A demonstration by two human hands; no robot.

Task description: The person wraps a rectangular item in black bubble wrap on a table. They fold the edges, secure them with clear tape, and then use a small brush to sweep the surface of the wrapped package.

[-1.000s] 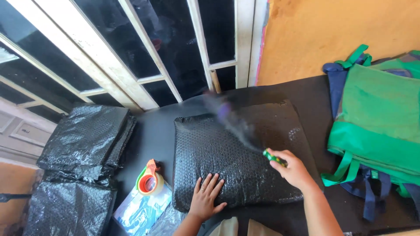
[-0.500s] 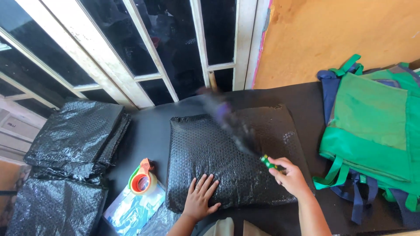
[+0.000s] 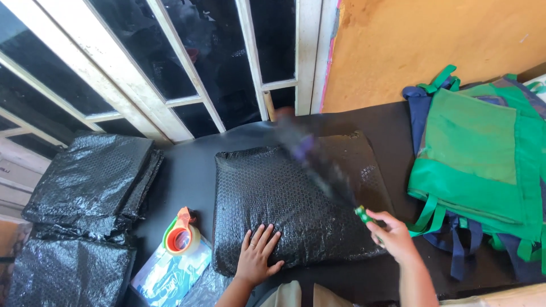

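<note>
Stacks of black bubble-wrap bags [image 3: 85, 187] lie piled at the far left of the dark worktop [image 3: 182, 170], below a white-framed window [image 3: 187, 68]. Just right of them an orange-and-green tape dispenser [image 3: 182, 236] rests on a printed blue-and-white packet [image 3: 165, 273] at the worktop's near edge.

At centre lies a padded black bubble-wrap parcel [image 3: 296, 199], flat on the worktop. The left hand [image 3: 256, 256] lies on the parcel's near left corner, fingers spread and palm down, its grip released and holding nothing.

To the right, the right hand [image 3: 392, 236] hovers at the parcel's near right corner, its grip clenched around a green-handled tool [image 3: 364, 215]. The rest of the tool runs up and left across the parcel as a dark motion blur toward the window, so its kind cannot be told.

Furthest right, a pile of green and navy cloth bags [image 3: 478, 159] with loose straps sits on the worktop against an orange wall [image 3: 432, 40], apart from the parcel.
</note>
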